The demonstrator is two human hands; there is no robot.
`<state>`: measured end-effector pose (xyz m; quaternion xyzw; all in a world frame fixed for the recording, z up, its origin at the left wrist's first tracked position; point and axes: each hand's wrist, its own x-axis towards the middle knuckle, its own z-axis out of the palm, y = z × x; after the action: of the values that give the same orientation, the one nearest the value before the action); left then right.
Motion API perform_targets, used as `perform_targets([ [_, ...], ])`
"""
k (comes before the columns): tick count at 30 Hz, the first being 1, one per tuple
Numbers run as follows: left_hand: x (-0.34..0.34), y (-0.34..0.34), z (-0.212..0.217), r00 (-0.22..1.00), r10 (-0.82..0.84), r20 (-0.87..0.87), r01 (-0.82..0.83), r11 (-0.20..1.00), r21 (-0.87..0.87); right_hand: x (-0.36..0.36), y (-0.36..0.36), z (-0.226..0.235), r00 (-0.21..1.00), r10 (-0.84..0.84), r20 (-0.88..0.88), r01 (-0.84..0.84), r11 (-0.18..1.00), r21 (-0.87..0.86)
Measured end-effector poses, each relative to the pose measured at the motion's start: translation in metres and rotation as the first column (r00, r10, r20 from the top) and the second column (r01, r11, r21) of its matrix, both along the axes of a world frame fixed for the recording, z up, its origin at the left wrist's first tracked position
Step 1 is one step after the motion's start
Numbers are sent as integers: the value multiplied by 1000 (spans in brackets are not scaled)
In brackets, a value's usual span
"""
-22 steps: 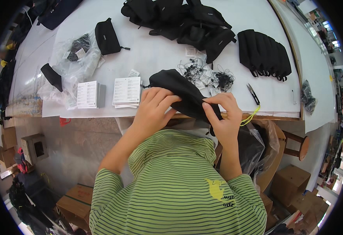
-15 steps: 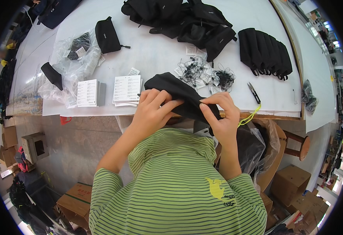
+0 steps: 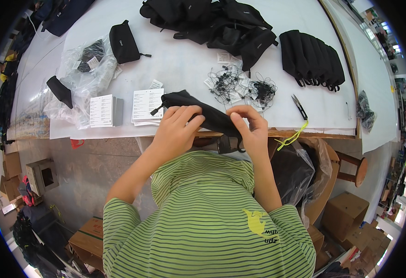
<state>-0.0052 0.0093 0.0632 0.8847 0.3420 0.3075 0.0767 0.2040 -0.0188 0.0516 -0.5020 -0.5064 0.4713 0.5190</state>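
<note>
Between my hands, above the table's front edge, is a black fabric zip pouch [image 3: 217,121], tilted down toward the right. My left hand [image 3: 177,127] is closed on its left part, near a dangling zipper pull. With thumb and forefinger my right hand [image 3: 250,124] pinches the pouch's right end, where a small loop hangs below. Just left of the pouch lies a stack of white printed cards [image 3: 148,106]. Behind it are tangled black cords with white tags [image 3: 233,83]. Thread snips [image 3: 300,107] with a yellow-green cord lie right of my right hand.
Several black pouches are piled [image 3: 221,23] at the back; more stand in a row [image 3: 312,60] at right. A single pouch [image 3: 124,42] sits by a clear plastic bag [image 3: 103,76]. Another card stack [image 3: 103,111] is at left. Below right are a plastic-lined carton [image 3: 321,167] and a wooden stool [image 3: 358,171].
Both hands have shifted slightly left with the pouch. It now looks narrower and flatter, and its zipper pull shows beside my left hand.
</note>
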Motion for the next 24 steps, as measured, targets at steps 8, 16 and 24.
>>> perform_targets([
  [8, 3, 12, -22, 969, -116, -216, -24, 831, -556, 14, -19, -43, 920, 36, 391, 15, 992, -128],
  [16, 6, 17, -6, 967, -229, -115, 78, 689, -721, 14, -75, -71, 785, -131, 606, 193, 980, -38],
  [24, 0, 21, -20, 964, -141, -227, -2, 846, -533, 2, -79, -75, 728, -207, 654, 149, 978, 144],
])
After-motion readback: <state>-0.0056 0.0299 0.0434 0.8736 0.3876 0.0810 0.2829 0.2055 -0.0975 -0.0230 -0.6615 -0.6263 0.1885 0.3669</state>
